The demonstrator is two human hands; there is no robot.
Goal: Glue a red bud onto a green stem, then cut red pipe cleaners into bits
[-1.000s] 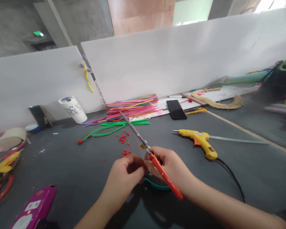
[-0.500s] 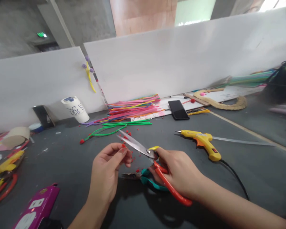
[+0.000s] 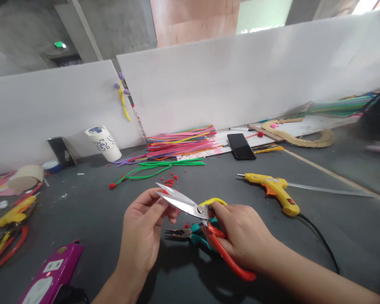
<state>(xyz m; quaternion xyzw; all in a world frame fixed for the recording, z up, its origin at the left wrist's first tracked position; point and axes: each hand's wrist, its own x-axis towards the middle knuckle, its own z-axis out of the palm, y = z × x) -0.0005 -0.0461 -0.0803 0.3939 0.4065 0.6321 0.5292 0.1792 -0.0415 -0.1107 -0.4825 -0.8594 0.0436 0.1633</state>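
Observation:
My right hand (image 3: 240, 230) grips a pair of scissors (image 3: 185, 204) with one red and one yellow handle; the blades are parted. Between the thumb and fingers of my left hand (image 3: 145, 226) is a small red piece (image 3: 164, 191), lying at the blade tips and mostly covered by fingers and blades. Small red scraps (image 3: 171, 181) are scattered on the dark table beyond. Beneath the scissors lie pliers (image 3: 179, 234) with teal handles, partly hidden by my right hand. Green stems (image 3: 145, 176) lie farther back, one with a red tip (image 3: 112, 185).
A yellow glue gun (image 3: 272, 185) with its cord lies at right. Behind are a bundle of coloured stems (image 3: 180, 143), a phone (image 3: 241, 146) and a white cup (image 3: 104, 143). A purple power strip (image 3: 55, 270) and more tools (image 3: 12, 228) are at left. White panels (image 3: 240, 84) border the back.
The scissors have come down and closer to my left hand, their blade tips now at the red piece. My left hand keeps its pinch. The whole view has shifted slightly.

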